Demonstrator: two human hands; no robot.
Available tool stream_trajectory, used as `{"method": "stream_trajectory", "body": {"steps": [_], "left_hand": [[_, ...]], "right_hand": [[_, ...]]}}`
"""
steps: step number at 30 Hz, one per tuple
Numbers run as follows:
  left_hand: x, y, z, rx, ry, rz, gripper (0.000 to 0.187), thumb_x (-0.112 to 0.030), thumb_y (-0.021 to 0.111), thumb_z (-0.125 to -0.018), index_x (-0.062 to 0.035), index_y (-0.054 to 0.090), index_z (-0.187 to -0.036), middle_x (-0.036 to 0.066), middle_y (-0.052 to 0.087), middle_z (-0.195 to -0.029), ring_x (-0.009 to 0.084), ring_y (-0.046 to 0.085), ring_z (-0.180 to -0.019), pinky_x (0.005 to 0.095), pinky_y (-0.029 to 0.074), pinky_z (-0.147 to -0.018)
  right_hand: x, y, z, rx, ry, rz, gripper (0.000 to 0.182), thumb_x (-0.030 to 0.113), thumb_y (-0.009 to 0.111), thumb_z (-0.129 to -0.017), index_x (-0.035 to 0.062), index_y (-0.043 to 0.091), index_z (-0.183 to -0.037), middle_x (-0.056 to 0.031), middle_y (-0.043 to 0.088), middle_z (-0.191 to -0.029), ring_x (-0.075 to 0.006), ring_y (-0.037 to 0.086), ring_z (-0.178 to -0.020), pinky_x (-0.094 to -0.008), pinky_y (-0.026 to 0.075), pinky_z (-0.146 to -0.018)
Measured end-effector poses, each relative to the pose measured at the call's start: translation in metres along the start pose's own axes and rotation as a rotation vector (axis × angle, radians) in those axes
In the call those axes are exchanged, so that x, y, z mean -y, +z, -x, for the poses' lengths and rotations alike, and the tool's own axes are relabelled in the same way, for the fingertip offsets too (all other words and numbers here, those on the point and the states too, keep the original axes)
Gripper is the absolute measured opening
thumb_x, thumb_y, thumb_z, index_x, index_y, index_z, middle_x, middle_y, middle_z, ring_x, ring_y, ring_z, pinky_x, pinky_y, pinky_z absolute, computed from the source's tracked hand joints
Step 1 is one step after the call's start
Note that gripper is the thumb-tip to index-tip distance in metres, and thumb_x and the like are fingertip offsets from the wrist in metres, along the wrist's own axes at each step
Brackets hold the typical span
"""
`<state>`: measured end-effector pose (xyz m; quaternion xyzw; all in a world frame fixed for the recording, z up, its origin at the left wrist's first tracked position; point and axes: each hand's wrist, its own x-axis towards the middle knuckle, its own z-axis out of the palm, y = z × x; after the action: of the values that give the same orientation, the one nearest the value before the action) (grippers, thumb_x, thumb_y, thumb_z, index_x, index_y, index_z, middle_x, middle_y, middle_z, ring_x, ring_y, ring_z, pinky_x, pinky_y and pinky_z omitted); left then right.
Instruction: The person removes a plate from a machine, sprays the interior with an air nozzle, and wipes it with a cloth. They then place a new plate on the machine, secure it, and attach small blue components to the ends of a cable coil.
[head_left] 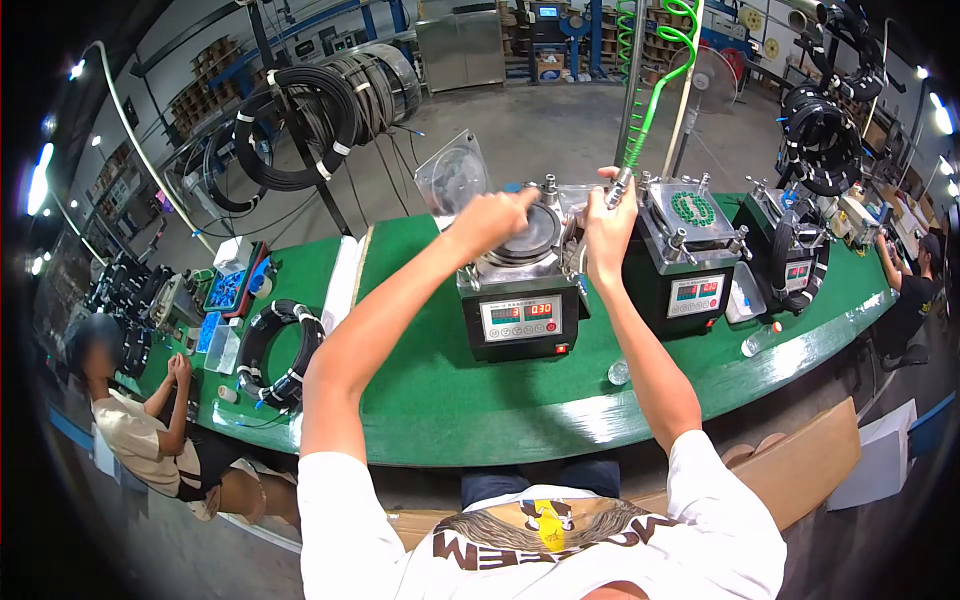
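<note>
Beside the polishing machine (518, 322), the right hand (608, 228) grips an air nozzle (621, 186), probably light, rigid, best held by its barrel against the springy hose (652, 97). The left hand (488, 224) points over the machine, any grip unclear.

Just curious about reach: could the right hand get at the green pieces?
Probably yes: the green pieces lie seemingly uncovered on the machine beside the right hand, though its fingers hold a metal nozzle, which might need putting down first.

Three boxy machines (520, 318), two co-workers (135, 430); one raised clear lid (453, 178)
</note>
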<state>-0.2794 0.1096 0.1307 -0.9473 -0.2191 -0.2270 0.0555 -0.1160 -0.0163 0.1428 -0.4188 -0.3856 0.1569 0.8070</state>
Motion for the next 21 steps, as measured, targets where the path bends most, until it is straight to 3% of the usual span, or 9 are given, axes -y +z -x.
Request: {"method": "stream_trajectory", "body": {"steps": [1,3,6,13,18,19,21], "left_hand": [[0.011,-0.006,0.000,-0.102,-0.007,0.227,0.045,-0.006,0.057,-0.089,-0.0014,0.057,-0.134,0.018,0.065,-0.070,0.0314,0.067,-0.062,0.0409,0.054,-0.061],[0.027,-0.018,0.004,-0.092,-0.151,0.343,0.050,0.000,0.054,-0.087,-0.0010,0.058,-0.136,0.015,0.058,-0.063,0.0240,0.055,-0.053,0.0373,0.050,-0.060],[0.035,-0.032,0.016,-0.092,-0.208,0.433,0.053,0.002,0.055,-0.084,-0.0009,0.058,-0.137,0.013,0.053,-0.061,0.0193,0.047,-0.052,0.0355,0.047,-0.059],[0.024,-0.035,0.023,-0.166,-0.316,0.374,0.049,-0.004,0.060,-0.085,-0.0002,0.062,-0.133,0.020,0.057,-0.066,0.0220,0.051,-0.053,0.0360,0.050,-0.063],[0.013,-0.035,0.026,-0.256,-0.321,0.398,0.046,-0.007,0.061,-0.085,0.0016,0.064,-0.130,0.023,0.056,-0.067,0.0243,0.055,-0.052,0.0374,0.050,-0.062],[0.010,-0.036,0.027,-0.244,-0.320,0.381,0.045,-0.008,0.062,-0.086,0.0020,0.064,-0.130,0.024,0.056,-0.067,0.0245,0.056,-0.052,0.0373,0.050,-0.062],[0.005,-0.038,0.028,-0.218,-0.319,0.350,0.044,-0.009,0.062,-0.086,0.0029,0.065,-0.128,0.024,0.057,-0.068,0.0248,0.057,-0.052,0.0370,0.050,-0.061]], "right_hand": [[0.002,0.003,0.003,0.004,-0.016,0.065,0.022,-0.002,0.049,-0.094,0.0056,0.053,-0.113,0.0016,0.045,-0.069,-0.0084,0.048,-0.049,-0.0304,0.053,-0.046],[0.004,0.009,0.007,-0.007,-0.019,0.068,0.020,-0.003,0.048,-0.094,0.0046,0.053,-0.111,0.0006,0.047,-0.070,-0.0087,0.052,-0.051,-0.0298,0.049,-0.045],[-0.006,0.019,0.001,-0.051,-0.095,0.111,0.018,-0.003,0.049,-0.094,0.0037,0.053,-0.110,-0.0006,0.049,-0.071,-0.0090,0.051,-0.050,-0.0302,0.044,-0.045],[-0.018,0.043,0.014,0.011,0.080,-0.033,0.015,-0.003,0.049,-0.094,0.0042,0.052,-0.108,-0.0004,0.048,-0.072,-0.0081,0.051,-0.051,-0.0274,0.047,-0.042],[-0.025,0.040,0.007,-0.168,-0.115,0.008,0.009,0.000,0.054,-0.099,0.0038,0.053,-0.107,-0.0009,0.051,-0.078,-0.0075,0.050,-0.055,-0.0249,0.044,-0.046],[-0.035,0.035,-0.005,-0.192,-0.267,0.163,0.009,0.001,0.055,-0.100,0.0042,0.052,-0.108,-0.0015,0.052,-0.080,-0.0075,0.050,-0.055,-0.0248,0.040,-0.046],[-0.039,0.024,-0.010,-0.197,-0.211,0.166,0.008,0.002,0.055,-0.100,0.0040,0.052,-0.108,-0.0021,0.052,-0.082,-0.0080,0.053,-0.058,-0.0250,0.044,-0.046]]}}
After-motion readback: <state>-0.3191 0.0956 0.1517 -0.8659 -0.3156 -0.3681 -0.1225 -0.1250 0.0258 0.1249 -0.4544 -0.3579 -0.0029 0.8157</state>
